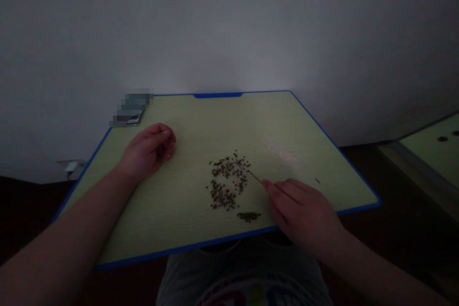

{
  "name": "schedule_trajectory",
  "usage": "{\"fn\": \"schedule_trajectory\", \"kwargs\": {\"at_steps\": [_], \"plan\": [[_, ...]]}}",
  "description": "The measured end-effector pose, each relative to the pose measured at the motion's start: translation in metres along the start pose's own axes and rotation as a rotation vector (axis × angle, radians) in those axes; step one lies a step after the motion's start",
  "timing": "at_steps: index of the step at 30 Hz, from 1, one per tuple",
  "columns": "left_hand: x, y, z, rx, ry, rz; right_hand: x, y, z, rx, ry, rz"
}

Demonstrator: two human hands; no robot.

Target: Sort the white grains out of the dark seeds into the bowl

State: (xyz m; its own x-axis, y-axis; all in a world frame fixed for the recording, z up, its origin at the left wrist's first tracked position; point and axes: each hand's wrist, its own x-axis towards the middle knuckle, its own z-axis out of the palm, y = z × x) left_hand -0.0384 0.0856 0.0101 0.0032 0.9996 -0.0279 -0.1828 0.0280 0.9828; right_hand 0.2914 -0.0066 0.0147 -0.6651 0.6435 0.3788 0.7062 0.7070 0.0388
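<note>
My right hand pinches a thin, straight stick-like tool. Its tip reaches the right side of a spread pile of small dark green grains mixed with pale ones; whether it touches a grain is too small to tell. Nearer the front edge is a small separate heap of dark green grains. Beyond my right hand lies a streak of pale grains. My left hand rests on the table to the left of the mixed pile, fingers curled closed, with nothing visible in them.
The pale yellow-green tabletop has a blue rim and stands against a grey wall. A flat dark device, partly blurred out, lies at the far left corner. A short brown sliver lies on the right. A plug sits at the wall.
</note>
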Motion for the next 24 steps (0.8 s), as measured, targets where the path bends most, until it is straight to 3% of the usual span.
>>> {"fn": "schedule_trajectory", "kwargs": {"at_steps": [15, 24], "plan": [[0.001, -0.002, 0.0, -0.012, -0.001, 0.014, 0.003, -0.001, 0.006, -0.006, -0.014, -0.029], [0.0, -0.001, 0.0, -0.005, -0.008, 0.006, -0.001, 0.012, 0.004, -0.113, 0.002, 0.066]]}}
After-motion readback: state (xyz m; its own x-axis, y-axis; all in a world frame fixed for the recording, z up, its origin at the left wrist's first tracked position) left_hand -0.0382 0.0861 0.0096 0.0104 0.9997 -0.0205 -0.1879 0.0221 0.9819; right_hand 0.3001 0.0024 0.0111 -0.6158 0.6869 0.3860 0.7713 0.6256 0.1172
